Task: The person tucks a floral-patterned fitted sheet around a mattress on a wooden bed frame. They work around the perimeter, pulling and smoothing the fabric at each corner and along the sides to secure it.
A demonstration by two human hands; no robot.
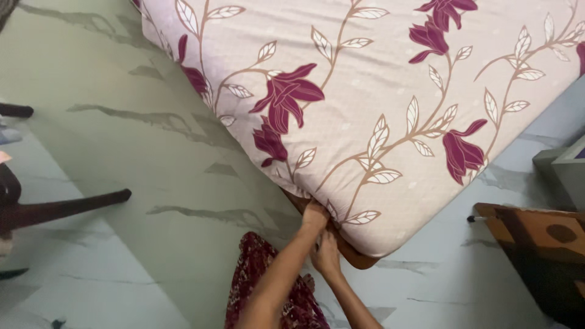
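A mattress covered by a pale pink bed sheet (pixel 378 91), printed with maroon flowers and tan vines, fills the upper right. Its near corner points toward me. My left hand (pixel 314 218) is at the sheet's lower edge by that corner, fingers pushed into the fabric where it meets the brown wooden bed frame (pixel 359 259). My right hand (pixel 326 256) sits just below it, against the frame, fingers curled up toward the same sheet edge and partly hidden behind my left wrist. Both forearms reach up from the bottom of the view.
The floor (pixel 152 183) is pale marble with grey veins. Dark chair legs (pixel 61 207) stick in from the left. A brown wooden piece of furniture (pixel 536 244) and a grey box (pixel 567 170) stand at the right. My maroon patterned garment (pixel 262 286) hangs below my arms.
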